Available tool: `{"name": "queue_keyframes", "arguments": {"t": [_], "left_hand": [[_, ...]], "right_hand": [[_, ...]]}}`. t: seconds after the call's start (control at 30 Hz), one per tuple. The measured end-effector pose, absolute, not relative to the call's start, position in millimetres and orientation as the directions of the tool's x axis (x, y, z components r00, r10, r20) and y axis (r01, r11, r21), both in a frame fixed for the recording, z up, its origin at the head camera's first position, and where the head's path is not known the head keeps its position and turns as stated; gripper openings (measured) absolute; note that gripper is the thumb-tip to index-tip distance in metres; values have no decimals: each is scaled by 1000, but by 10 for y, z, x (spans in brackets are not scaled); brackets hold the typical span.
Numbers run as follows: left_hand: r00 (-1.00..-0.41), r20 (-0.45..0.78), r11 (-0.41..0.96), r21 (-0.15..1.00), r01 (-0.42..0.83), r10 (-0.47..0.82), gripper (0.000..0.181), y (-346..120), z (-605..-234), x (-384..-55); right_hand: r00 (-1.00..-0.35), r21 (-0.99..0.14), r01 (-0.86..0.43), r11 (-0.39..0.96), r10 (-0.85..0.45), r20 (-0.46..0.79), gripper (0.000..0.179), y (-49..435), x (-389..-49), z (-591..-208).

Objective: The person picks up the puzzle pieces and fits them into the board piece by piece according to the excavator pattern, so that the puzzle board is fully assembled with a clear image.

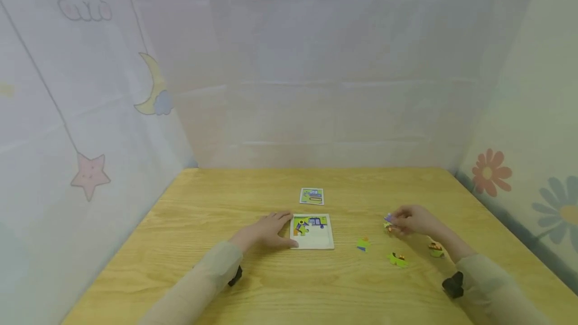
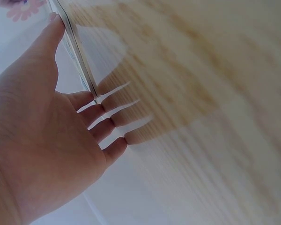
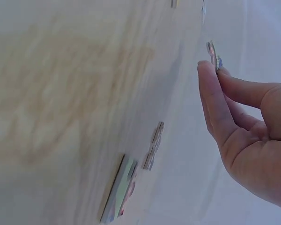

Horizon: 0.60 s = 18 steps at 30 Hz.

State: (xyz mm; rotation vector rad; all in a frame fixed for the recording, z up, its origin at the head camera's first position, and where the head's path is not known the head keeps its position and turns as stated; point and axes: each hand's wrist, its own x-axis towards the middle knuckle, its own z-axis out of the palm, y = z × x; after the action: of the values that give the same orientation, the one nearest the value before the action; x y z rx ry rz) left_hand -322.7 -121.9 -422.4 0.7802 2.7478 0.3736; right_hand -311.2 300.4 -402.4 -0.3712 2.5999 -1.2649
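Note:
A white square puzzle tray [image 1: 318, 240] lies on the table, with several joined jigsaw pieces [image 1: 302, 223] along its top and left side. My left hand [image 1: 271, 230] rests at the tray's left edge, thumb on the near corner and fingers by the far one. In the left wrist view those fingers [image 2: 114, 149] are spread and touch the wood. Off to the right, my right hand [image 1: 416, 220] pinches a small jigsaw piece [image 3: 212, 54] between thumb and fingertips, raised off the table in the right wrist view. Its colours include purple and yellow-green [image 1: 388, 218].
Beyond the tray lies a small picture card [image 1: 311, 196]. Between the tray and my right arm are loose jigsaw pieces: a green one with blue [image 1: 363, 245], a long green one [image 1: 398, 260] and one with orange and brown [image 1: 436, 250]. Fabric walls [image 1: 280, 64] surround the table.

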Motion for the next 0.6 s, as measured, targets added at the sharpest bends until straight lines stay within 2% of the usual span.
{"name": "queue_keyframes", "arguments": {"t": [0.27, 0.6], "left_hand": [[-824, -184, 827, 311, 468, 536, 89, -1213, -4253, -3261], [-828, -190, 834, 301, 462, 527, 91, -1215, -4288, -3290]], "right_hand": [[-963, -826, -87, 557, -258, -73, 33, 2842, -3214, -4010], [-957, -854, -136, 502, -288, -17, 39, 2600, -3300, -3996]]}}
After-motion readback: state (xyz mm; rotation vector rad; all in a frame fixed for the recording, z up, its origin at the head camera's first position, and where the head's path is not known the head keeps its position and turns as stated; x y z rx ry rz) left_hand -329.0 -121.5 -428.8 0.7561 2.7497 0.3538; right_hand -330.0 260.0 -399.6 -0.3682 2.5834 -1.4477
